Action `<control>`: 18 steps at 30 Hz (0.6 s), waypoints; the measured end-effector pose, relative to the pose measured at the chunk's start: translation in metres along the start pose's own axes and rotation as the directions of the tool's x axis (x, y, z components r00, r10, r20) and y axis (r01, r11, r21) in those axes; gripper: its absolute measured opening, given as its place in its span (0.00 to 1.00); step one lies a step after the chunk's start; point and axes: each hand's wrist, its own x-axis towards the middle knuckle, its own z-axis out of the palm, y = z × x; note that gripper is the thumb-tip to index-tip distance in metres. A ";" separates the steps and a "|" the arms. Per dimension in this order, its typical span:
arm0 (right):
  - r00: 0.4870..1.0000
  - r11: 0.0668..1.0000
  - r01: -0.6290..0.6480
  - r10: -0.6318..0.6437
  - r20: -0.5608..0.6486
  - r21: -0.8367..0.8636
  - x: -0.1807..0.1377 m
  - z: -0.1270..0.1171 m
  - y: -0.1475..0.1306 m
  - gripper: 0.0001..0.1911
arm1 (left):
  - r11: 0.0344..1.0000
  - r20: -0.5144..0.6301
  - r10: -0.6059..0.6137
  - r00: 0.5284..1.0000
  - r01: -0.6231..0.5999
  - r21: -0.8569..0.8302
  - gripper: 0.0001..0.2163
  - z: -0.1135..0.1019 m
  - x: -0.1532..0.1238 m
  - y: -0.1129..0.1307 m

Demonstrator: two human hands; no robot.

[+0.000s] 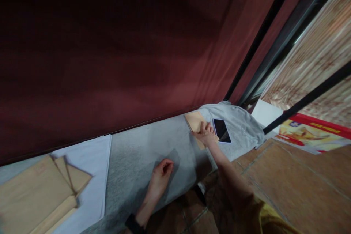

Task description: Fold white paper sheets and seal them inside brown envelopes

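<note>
My right hand [205, 135] reaches out to the far end of a grey-covered table [142, 150] and rests on a tan envelope or card [195, 120], fingers bent on its edge. A dark phone [221, 130] lies just beside that hand, screen up. My left hand [161, 175] lies on the grey cloth nearer to me, fingers loosely curled, nothing visible in it. A dark band sits on my left wrist.
Several tan envelopes [35, 193] lie stacked on a white sheet [90, 175] at the left end. A dark red curtain [123, 62] hangs behind the table. Black frame poles [257, 36], a brown tiled floor [296, 182] and a red-yellow poster [309, 131] are at the right.
</note>
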 end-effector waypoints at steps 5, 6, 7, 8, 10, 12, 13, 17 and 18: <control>0.999 1.000 0.025 -0.025 0.029 -0.011 -0.004 -0.001 -0.002 0.54 | 0.997 0.005 0.038 0.999 -0.038 0.063 0.11 0.000 0.000 -0.001; 0.999 1.000 0.026 -0.026 0.026 -0.011 -0.005 0.000 -0.003 0.53 | 0.997 0.009 0.042 0.999 -0.042 0.071 0.11 0.000 0.000 0.000; 0.999 1.000 0.028 -0.028 0.024 -0.009 -0.006 0.000 -0.003 0.52 | 0.996 0.013 0.045 0.999 -0.045 0.077 0.10 0.000 0.000 0.001; 0.999 0.999 0.032 -0.031 0.023 -0.006 -0.007 0.001 -0.004 0.52 | 0.995 0.019 0.046 0.999 -0.048 0.082 0.10 0.000 0.000 0.002; 0.999 1.000 0.029 -0.029 0.016 -0.002 -0.009 0.002 -0.004 0.50 | 0.994 0.025 0.053 0.998 -0.055 0.093 0.09 0.000 -0.001 0.003; 1.000 1.000 0.023 -0.023 0.000 -0.002 -0.010 0.004 -0.005 0.48 | 0.992 0.021 0.065 0.998 -0.067 0.108 0.09 0.000 -0.001 0.003; 1.000 1.000 0.020 -0.020 -0.009 -0.004 -0.010 0.005 -0.005 0.47 | 0.990 0.018 0.072 0.997 -0.073 0.117 0.08 0.001 -0.002 0.003; 0.999 0.999 0.045 -0.045 -0.028 -0.003 -0.010 0.008 -0.006 0.45 | 0.987 0.017 0.086 0.996 -0.088 0.137 0.08 0.001 -0.004 0.004; 0.998 0.999 0.052 -0.052 -0.032 0.001 -0.010 0.008 -0.006 0.44 | 0.986 0.017 0.088 0.996 -0.090 0.140 0.07 0.001 -0.004 0.005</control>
